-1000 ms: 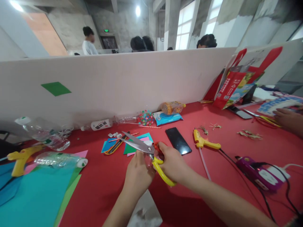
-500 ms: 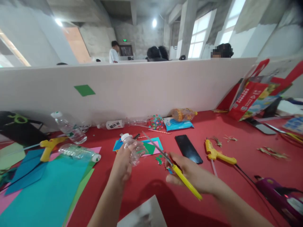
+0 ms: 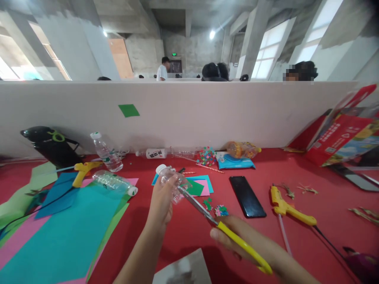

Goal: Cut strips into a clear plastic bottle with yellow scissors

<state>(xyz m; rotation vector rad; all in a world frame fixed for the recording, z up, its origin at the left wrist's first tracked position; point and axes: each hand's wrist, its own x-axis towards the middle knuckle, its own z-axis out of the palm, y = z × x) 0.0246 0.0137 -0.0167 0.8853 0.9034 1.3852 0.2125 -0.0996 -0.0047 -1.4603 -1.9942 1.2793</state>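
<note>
My left hand (image 3: 164, 197) is closed around a clear plastic bottle (image 3: 181, 182) with a white cap, its cut-looking lower end toward the right. In my right hand (image 3: 237, 236) is a pair of scissors (image 3: 204, 211) with yellow handles. The scissor tips reach the bottle's right end; whether the blades touch the plastic I cannot tell. Beneath and behind the bottle lie coloured paper sheets (image 3: 207, 182). Small paper stars (image 3: 220, 210) sit between my hands, just beyond the scissors.
A black phone (image 3: 247, 197) and a yellow glue gun (image 3: 284, 205) lie to the right. Large teal paper (image 3: 74, 228), another glue gun (image 3: 83, 171) and clear bottles (image 3: 114, 183) occupy the left. A white partition (image 3: 183, 118) runs along the back.
My view has swung left, so things appear farther right. The scissors have moved from above and beside the bottle to its right end.
</note>
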